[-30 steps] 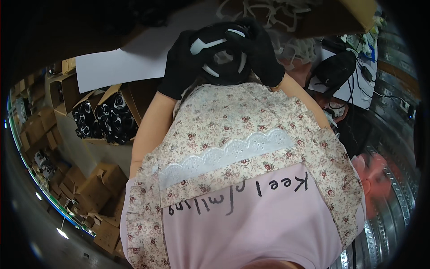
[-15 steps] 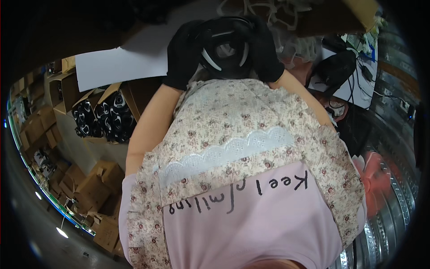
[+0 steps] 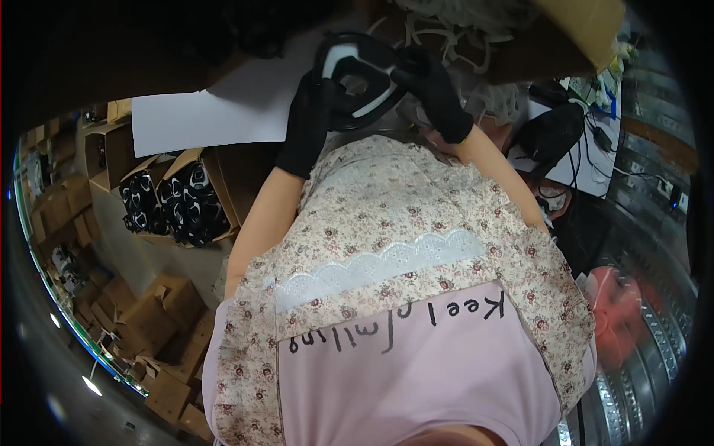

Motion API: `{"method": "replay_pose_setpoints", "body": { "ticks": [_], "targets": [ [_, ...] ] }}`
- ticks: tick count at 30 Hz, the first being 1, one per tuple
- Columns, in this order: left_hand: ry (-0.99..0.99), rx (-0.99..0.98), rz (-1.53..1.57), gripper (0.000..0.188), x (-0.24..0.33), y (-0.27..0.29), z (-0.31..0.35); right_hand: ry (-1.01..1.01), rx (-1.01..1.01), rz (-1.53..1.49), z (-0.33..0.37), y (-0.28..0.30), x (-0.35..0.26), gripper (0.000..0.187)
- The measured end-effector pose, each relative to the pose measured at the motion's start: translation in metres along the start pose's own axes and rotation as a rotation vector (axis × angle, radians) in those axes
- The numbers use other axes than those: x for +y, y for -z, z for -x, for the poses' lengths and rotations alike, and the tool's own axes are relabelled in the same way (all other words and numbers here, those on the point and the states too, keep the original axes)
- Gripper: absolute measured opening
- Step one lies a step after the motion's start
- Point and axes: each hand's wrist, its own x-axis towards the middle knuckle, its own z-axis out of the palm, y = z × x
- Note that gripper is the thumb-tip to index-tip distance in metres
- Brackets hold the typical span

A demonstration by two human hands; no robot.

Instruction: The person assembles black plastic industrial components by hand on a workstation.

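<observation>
Up over the far end of my lap I hold a black rounded-triangular plastic part (image 3: 381, 68) with white curved inlays and an opening in its middle. It is tilted, one white inlay at its upper left and another along its lower right. My left hand (image 3: 311, 108), in a black glove, is closed on the part's left rim. My right hand (image 3: 435, 89), gloved alike, grips the right rim, with the thumb on the part's face. The fingertips behind the part are hidden.
Translucent curved strips (image 3: 454, 30) lie beyond my right hand beside a cardboard box (image 3: 587, 30). White sheeting (image 3: 208, 123) covers the surface at the left. Below it, an open carton (image 3: 223, 182) holds several black-and-silver parts (image 3: 190, 197). A black bag-like object (image 3: 554, 123) and cables lie at right.
The part has turned and tilted in my hands, showing more of its white inlays. My left hand has shifted lower along the rim, and my right thumb now lies on the face.
</observation>
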Motion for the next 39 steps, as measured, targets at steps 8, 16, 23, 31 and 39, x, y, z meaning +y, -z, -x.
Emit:
{"method": "replay_pose_setpoints", "body": {
  "ticks": [8,16,23,31,39],
  "targets": [
    [-0.806,-0.41,-1.394,0.044,0.026,-0.012,0.009,0.267,-0.651,0.447,-0.008,0.012,-0.047,0.047],
    [-0.291,-0.248,-0.895,0.025,0.006,-0.019,0.033,0.224,-0.594,0.642,0.018,0.009,-0.025,0.034],
    [-0.368,-0.259,-1.01,0.024,0.021,-0.005,0.015,0.269,-0.367,0.706,0.028,-0.012,-0.026,0.036],
    [-0.403,0.043,-0.434,0.041,-0.034,0.042,-0.047,-0.095,-0.067,0.071,0.025,-0.028,-0.031,0.035],
    [-0.074,-0.147,-0.244,0.04,0.02,0.029,0.006,0.877,0.123,1.051,-0.003,-0.036,-0.065,0.055]
  ]
}}
